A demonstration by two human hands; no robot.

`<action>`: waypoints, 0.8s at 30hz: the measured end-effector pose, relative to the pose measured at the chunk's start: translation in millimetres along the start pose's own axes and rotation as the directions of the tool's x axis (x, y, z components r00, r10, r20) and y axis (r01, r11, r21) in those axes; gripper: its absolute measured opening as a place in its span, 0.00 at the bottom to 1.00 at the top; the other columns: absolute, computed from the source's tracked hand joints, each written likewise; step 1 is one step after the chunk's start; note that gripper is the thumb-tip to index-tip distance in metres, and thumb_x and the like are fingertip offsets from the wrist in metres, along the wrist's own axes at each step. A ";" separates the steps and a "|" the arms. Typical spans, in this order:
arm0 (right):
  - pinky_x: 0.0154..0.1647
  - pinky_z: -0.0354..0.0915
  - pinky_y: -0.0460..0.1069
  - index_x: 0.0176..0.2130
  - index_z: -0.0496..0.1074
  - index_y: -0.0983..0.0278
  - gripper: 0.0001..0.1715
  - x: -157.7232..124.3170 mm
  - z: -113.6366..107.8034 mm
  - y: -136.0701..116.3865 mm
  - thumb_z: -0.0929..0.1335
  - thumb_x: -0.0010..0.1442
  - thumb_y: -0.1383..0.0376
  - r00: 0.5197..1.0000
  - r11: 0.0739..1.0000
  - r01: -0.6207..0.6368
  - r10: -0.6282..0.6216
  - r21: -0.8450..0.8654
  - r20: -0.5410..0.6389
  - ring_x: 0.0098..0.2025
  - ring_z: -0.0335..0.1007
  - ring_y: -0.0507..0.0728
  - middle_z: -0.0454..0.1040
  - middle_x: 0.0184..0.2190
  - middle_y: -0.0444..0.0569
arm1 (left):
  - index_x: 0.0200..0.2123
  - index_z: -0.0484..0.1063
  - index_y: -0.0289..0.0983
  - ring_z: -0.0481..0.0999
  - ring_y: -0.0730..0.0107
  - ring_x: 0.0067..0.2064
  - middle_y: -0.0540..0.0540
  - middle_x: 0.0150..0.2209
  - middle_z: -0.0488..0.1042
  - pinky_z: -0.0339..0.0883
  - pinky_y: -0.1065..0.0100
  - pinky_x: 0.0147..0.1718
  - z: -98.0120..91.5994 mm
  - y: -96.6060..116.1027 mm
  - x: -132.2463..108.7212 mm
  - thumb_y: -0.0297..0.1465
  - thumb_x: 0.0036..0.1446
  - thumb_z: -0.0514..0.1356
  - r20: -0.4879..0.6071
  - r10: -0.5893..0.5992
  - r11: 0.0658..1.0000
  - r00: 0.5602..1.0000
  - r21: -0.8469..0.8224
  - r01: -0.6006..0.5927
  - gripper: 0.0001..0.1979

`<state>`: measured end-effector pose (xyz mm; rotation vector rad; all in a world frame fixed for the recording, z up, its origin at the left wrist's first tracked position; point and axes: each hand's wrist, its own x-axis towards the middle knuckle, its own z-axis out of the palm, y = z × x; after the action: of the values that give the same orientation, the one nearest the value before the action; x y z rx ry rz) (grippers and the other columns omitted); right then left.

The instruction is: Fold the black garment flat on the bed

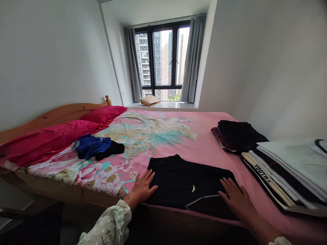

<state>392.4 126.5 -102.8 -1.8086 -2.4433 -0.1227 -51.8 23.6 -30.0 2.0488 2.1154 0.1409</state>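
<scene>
A pair of black pants point(176, 180), folded lengthwise by the look of it, lies flat along the near edge of the bed. It has a small pale mark and a thin grey line on it. My left hand point(144, 187) rests flat on its left end, fingers spread. On the right end, my right hand point(233, 195) lies with the palm down and its fingers apart. Neither hand grips the cloth.
Stacks of folded clothes stand on the right: dark ones point(240, 134) farther back, and light and dark ones point(288, 177) nearer. A crumpled blue garment point(93, 145) with black cloth lies left. Beyond are red pillows point(56, 136), a wooden headboard point(71, 110) and a window point(163, 58).
</scene>
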 end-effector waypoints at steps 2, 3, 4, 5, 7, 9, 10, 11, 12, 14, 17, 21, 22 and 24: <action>0.63 0.42 0.68 0.64 0.53 0.61 0.37 1.0 -5.9 -3.5 0.53 0.61 0.49 1.000 1.000 -0.010 0.010 0.010 0.014 0.68 0.38 0.62 0.48 0.67 0.46 | 0.64 0.52 0.44 0.43 0.57 0.68 0.46 0.67 0.46 0.28 0.44 0.63 -3.7 1.2 4.3 0.49 0.56 0.50 0.015 -0.021 1.000 1.000 -0.005 0.021 0.34; 0.62 0.41 0.68 0.63 0.54 0.61 0.36 1.9 -10.1 -5.6 0.53 0.61 0.49 0.999 1.000 -0.024 0.024 0.017 0.026 0.68 0.39 0.62 0.48 0.66 0.46 | 0.63 0.55 0.44 0.46 0.54 0.67 0.44 0.67 0.48 0.31 0.42 0.62 -6.9 1.7 7.9 0.49 0.54 0.52 0.021 -0.033 0.999 0.999 -0.009 0.033 0.34; 0.62 0.41 0.69 0.63 0.56 0.61 0.35 3.2 -15.1 -8.9 0.54 0.62 0.50 0.999 0.999 -0.045 0.044 0.022 0.030 0.68 0.40 0.62 0.50 0.66 0.47 | 0.61 0.58 0.43 0.49 0.51 0.66 0.42 0.66 0.52 0.34 0.40 0.61 -10.4 3.0 12.5 0.47 0.53 0.55 0.022 -0.044 0.999 0.999 -0.013 0.044 0.34; 0.62 0.41 0.69 0.62 0.57 0.61 0.34 5.2 -20.8 -14.3 0.54 0.62 0.51 0.997 0.997 -0.068 0.068 0.029 0.021 0.67 0.41 0.63 0.51 0.66 0.49 | 0.59 0.63 0.41 0.52 0.48 0.65 0.40 0.64 0.56 0.38 0.39 0.61 -13.9 6.0 18.2 0.46 0.52 0.56 0.014 -0.050 0.999 0.999 -0.016 0.050 0.32; 0.63 0.39 0.69 0.60 0.60 0.62 0.31 11.8 -33.7 -34.2 0.54 0.63 0.53 0.995 0.994 -0.094 0.096 0.052 -0.036 0.67 0.43 0.63 0.52 0.65 0.51 | 0.53 0.69 0.39 0.58 0.48 0.63 0.38 0.60 0.64 0.43 0.41 0.60 -18.7 20.3 32.0 0.41 0.54 0.55 -0.028 -0.032 0.999 0.999 -0.031 0.031 0.25; 0.64 0.37 0.67 0.60 0.60 0.63 0.29 21.8 -46.7 -65.9 0.53 0.64 0.56 0.994 0.994 -0.042 0.052 0.104 -0.095 0.67 0.43 0.62 0.52 0.65 0.51 | 0.51 0.71 0.40 0.61 0.55 0.62 0.41 0.57 0.69 0.47 0.48 0.61 -17.8 46.9 47.1 0.38 0.59 0.50 -0.083 0.037 0.998 0.996 -0.052 -0.041 0.20; 0.65 0.37 0.66 0.61 0.59 0.63 0.29 27.9 -52.4 -84.1 0.53 0.65 0.57 0.995 0.990 0.015 0.000 0.139 -0.101 0.67 0.43 0.61 0.52 0.65 0.50 | 0.51 0.71 0.41 0.61 0.60 0.62 0.44 0.57 0.69 0.48 0.53 0.62 -14.9 63.4 54.5 0.37 0.61 0.47 -0.103 0.086 0.994 0.991 -0.062 -0.093 0.20; 0.65 0.38 0.65 0.62 0.58 0.63 0.29 34.3 -57.1 -101.9 0.53 0.65 0.58 0.994 0.982 0.074 -0.058 0.176 -0.097 0.67 0.42 0.60 0.51 0.66 0.50 | 0.53 0.69 0.42 0.60 0.64 0.62 0.47 0.58 0.67 0.49 0.57 0.62 -10.5 80.1 61.5 0.36 0.62 0.46 -0.116 0.139 0.987 0.983 -0.070 -0.148 0.20; 0.65 0.37 0.65 0.62 0.57 0.63 0.29 40.8 -60.4 -117.3 0.53 0.65 0.58 0.988 0.968 0.140 -0.124 0.208 -0.089 0.68 0.41 0.60 0.51 0.66 0.49 | 0.55 0.67 0.43 0.59 0.68 0.63 0.49 0.60 0.65 0.48 0.60 0.63 -5.3 95.1 68.0 0.36 0.62 0.45 -0.122 0.191 0.977 0.974 -0.073 -0.201 0.21; 0.66 0.35 0.64 0.63 0.54 0.60 0.30 53.3 -61.8 -134.3 0.53 0.66 0.56 0.965 0.928 0.264 -0.254 0.263 -0.071 0.68 0.40 0.58 0.50 0.66 0.47 | 0.58 0.62 0.47 0.54 0.72 0.65 0.53 0.63 0.61 0.46 0.62 0.64 5.4 113.0 78.8 0.36 0.63 0.45 -0.113 0.271 0.957 0.956 -0.074 -0.280 0.22; 0.66 0.31 0.64 0.64 0.54 0.59 0.31 66.4 -51.2 -114.2 0.53 0.65 0.54 0.969 0.933 0.229 -0.245 0.277 0.026 0.68 0.40 0.59 0.50 0.66 0.47 | 0.60 0.59 0.50 0.51 0.66 0.66 0.54 0.65 0.56 0.39 0.53 0.65 13.7 94.2 89.6 0.41 0.60 0.49 -0.079 0.248 0.965 0.965 -0.063 -0.253 0.24; 0.66 0.38 0.59 0.64 0.52 0.68 0.36 70.5 -28.2 -49.4 0.53 0.64 0.52 0.994 0.980 -0.051 0.031 0.194 0.105 0.68 0.40 0.60 0.48 0.66 0.52 | 0.64 0.53 0.38 0.45 0.50 0.67 0.39 0.67 0.47 0.28 0.34 0.59 10.6 15.7 94.9 0.45 0.60 0.46 -0.086 -0.014 0.999 0.996 -0.034 0.012 0.31; 0.66 0.39 0.57 0.64 0.51 0.69 0.37 70.3 -23.5 -38.9 0.53 0.64 0.52 0.995 0.981 -0.063 0.047 0.183 0.092 0.68 0.39 0.59 0.48 0.67 0.52 | 0.64 0.52 0.37 0.44 0.50 0.67 0.40 0.67 0.46 0.26 0.34 0.59 10.1 -1.3 94.9 0.44 0.60 0.45 -0.090 -0.061 0.998 0.994 -0.020 0.060 0.31; 0.67 0.39 0.56 0.64 0.51 0.69 0.37 70.0 -16.9 -30.1 0.53 0.64 0.52 0.997 0.984 -0.054 0.044 0.168 0.065 0.68 0.39 0.59 0.48 0.67 0.52 | 0.65 0.50 0.39 0.43 0.54 0.68 0.44 0.67 0.44 0.24 0.37 0.60 11.7 -23.3 94.1 0.45 0.61 0.44 -0.101 -0.121 0.992 0.987 0.028 0.125 0.31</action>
<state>343.8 182.0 -77.4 -1.8221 -2.3653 0.1427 -74.5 115.7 -52.9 1.9611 2.3119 0.1933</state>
